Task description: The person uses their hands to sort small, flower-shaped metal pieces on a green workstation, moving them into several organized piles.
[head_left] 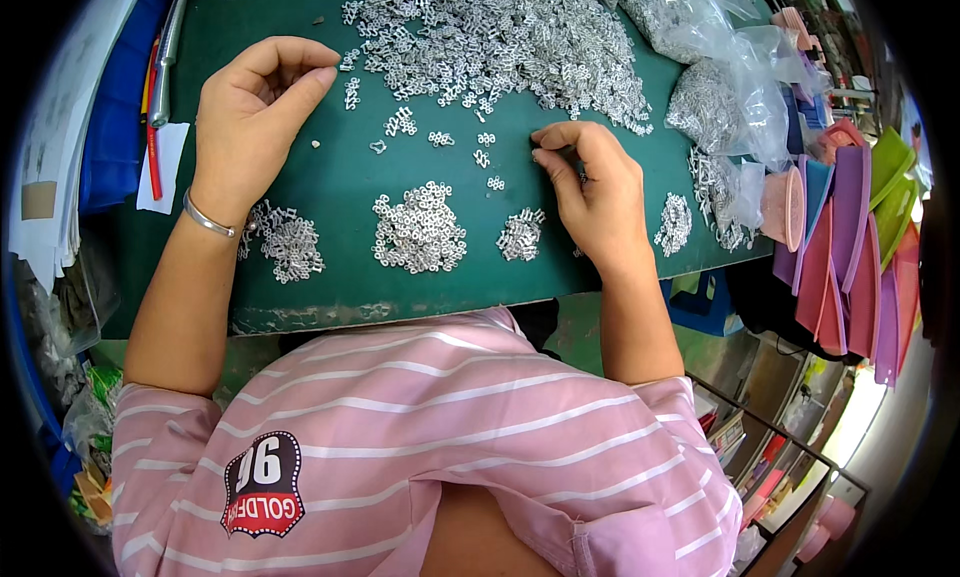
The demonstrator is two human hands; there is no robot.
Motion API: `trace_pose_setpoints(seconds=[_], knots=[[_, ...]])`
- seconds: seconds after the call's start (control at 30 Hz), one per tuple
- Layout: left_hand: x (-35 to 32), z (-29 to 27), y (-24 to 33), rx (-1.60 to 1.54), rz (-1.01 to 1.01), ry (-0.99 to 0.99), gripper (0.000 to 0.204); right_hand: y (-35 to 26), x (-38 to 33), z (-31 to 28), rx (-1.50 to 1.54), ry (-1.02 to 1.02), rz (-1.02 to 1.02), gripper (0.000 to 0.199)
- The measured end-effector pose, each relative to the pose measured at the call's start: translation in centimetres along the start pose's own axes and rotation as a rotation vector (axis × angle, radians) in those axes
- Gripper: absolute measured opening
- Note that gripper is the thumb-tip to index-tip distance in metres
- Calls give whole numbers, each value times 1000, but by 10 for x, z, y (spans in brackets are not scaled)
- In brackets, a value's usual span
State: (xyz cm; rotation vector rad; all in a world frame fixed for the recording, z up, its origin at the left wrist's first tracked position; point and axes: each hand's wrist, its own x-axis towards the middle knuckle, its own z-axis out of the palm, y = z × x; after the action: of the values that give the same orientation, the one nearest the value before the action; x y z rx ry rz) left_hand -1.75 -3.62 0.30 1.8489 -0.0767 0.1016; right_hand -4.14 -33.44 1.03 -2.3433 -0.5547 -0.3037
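My left hand [258,107] is closed in a loose pinch, with a bangle at the wrist. Its fingertips are right beside a small silver metal piece [349,60]; whether they grip it is hard to see. To the right, my right hand [600,189] has thumb and index finger curled together over the green mat; anything between them is too small to make out. Between the hands lie several loose silver pieces [401,123]. A large heap of silver pieces [500,42] spreads beyond them. Nearer me sit a middle pile [420,229], a left pile [288,245] and a smaller pile [521,235].
Another small pile [674,225] lies right of my right forearm. Clear plastic bags of metal pieces [712,102] line the right side, next to a pink cup [782,209] and coloured bins [845,237]. A red pencil [153,162] and blue tray [115,127] are at left.
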Motion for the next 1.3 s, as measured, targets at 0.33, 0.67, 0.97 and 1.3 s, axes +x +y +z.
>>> trace_pose_setpoints(seconds=[0.33, 0.67, 0.97, 1.3], knots=[[3, 1, -6, -45, 91, 55, 13, 7, -8, -43, 187, 102, 300, 17], [4, 1, -8, -40, 111, 38, 13, -13, -7, -35, 69, -36, 111, 14], [4, 0, -6, -13, 105, 63, 11, -25, -2, 10, 14, -159, -126, 18], [2, -2, 1, 32, 30, 18, 13, -20, -3, 0, 3, -67, 8, 16]])
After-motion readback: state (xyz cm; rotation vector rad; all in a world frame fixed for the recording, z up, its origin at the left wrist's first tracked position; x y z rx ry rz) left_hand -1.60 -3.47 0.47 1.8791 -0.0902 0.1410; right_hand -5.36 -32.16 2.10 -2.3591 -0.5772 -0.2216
